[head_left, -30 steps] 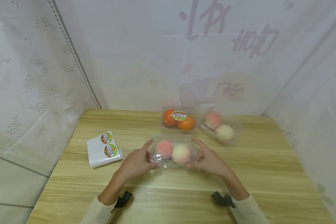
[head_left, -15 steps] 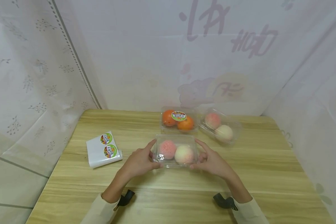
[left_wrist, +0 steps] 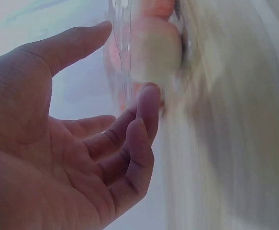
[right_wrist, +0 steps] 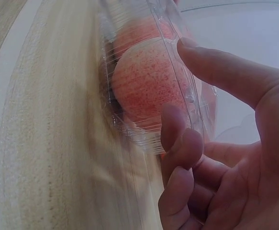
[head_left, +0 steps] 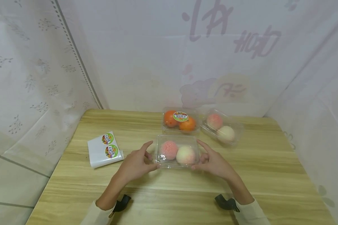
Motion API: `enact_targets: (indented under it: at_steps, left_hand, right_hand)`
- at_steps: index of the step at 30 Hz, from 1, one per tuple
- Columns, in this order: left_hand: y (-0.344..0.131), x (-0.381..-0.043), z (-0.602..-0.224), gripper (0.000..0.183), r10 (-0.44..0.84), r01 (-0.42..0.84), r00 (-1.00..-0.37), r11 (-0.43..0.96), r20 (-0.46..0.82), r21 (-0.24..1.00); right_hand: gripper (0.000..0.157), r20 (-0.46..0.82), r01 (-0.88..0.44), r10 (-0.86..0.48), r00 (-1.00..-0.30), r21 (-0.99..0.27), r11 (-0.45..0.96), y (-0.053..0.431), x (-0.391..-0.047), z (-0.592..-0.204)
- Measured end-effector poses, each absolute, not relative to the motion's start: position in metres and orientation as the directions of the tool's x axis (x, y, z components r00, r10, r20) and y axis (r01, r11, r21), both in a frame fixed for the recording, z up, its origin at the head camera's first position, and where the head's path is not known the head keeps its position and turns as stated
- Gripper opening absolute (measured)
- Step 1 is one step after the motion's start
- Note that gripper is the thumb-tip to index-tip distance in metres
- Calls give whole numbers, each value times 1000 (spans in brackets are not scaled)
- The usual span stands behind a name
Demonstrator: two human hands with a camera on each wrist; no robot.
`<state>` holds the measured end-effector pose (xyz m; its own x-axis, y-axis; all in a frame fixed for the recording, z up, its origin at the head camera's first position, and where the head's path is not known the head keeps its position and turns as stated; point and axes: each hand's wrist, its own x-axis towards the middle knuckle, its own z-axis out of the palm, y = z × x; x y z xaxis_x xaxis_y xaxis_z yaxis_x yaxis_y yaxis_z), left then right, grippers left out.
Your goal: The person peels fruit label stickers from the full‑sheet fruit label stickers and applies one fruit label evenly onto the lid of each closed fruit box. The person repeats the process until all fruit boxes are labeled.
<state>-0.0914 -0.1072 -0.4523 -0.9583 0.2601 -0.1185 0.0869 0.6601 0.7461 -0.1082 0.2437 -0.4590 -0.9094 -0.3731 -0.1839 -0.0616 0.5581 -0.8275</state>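
In the head view a clear plastic clamshell box (head_left: 177, 140) sits on the table in front of me. It holds two peaches, one pink (head_left: 169, 150) and one pale with a blush (head_left: 186, 155). My right hand (head_left: 215, 164) spans its right end, thumb at the near corner and index finger at the far one. In the right wrist view the thumb and fingertips (right_wrist: 189, 143) meet the box edge. My left hand (head_left: 133, 164) stands just off the left end, holding nothing. The left wrist view shows its fingers (left_wrist: 141, 143) loosely bent beside the box.
Behind stands a clear box of two oranges (head_left: 187, 124) with an oval label (head_left: 180, 116) on its lid. To its right, another clear box (head_left: 235, 126) holds two peaches. A folded white sheet (head_left: 95, 153) with two fruit stickers (head_left: 111, 151) lies at left.
Both hands first shifted the peach box slightly to the right. Since then my left hand has let go and drawn back to the left; the right hand stays at the box.
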Motion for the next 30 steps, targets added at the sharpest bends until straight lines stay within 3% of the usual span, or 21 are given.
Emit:
enact_targets:
  at_steps: [13,22,30]
  left_hand:
    - [-184,-85,-449,55,-3,21,-999,703,33,711]
    - [-241,-92,-449,52,-153,-69,-986,728,64,682]
    - [-271,-104,-464,60,-150,-103,-988,798,30,594]
  right_hand:
    - [118,-181,-59,-381,-907,-840,539,246,-107,-460]
    - [118,-180,-59,-376,-909,-838,543,245,-106,-457]
    - [118,-185,-53,-385,-904,-845,532,247,-107,-463]
